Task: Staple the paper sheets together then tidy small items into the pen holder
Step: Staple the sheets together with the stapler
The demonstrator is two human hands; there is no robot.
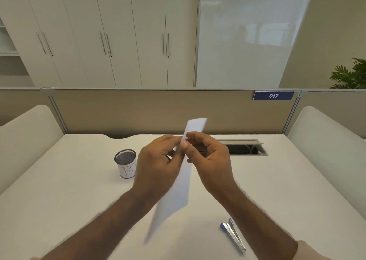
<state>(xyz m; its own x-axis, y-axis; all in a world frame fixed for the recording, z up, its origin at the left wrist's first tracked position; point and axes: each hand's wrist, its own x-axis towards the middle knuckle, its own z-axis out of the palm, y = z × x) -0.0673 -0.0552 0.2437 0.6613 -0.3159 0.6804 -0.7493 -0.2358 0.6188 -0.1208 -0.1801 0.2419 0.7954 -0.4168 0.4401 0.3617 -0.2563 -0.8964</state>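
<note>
I have the paper sheets [183, 182] held up off the surface [79, 210] between both hands, edge-on to the camera, so they read as a narrow white strip running from above my fingers down toward my left forearm. My left hand [158, 160] pinches them near the upper part, thumb against curled fingers [184, 145]; my right hand [210, 160] grips the same stretch from the other side, fingers curled round the edge. The lower end is blurred, so I cannot tell how many sheets there are or whether the edges are squared.

The paper looks light and floppy: held high like this, the long free end will sag and swing, and loose sheets can slide against each other. I judge the best hold to be a firm pinch close to the corner that takes the staple, with the other hand steadying the stack until it is aligned.

The stapler [233, 236], blue and metal, lies on the surface below and to the right of my right fingers, well apart from them. It looks rigid and easy to lift by its body.

The pen holder [125, 163], a mesh cup with a white label, stands upright just left of my left fingers. What I can see of its inside looks dark and empty, though the bottom is hard to read.
</note>
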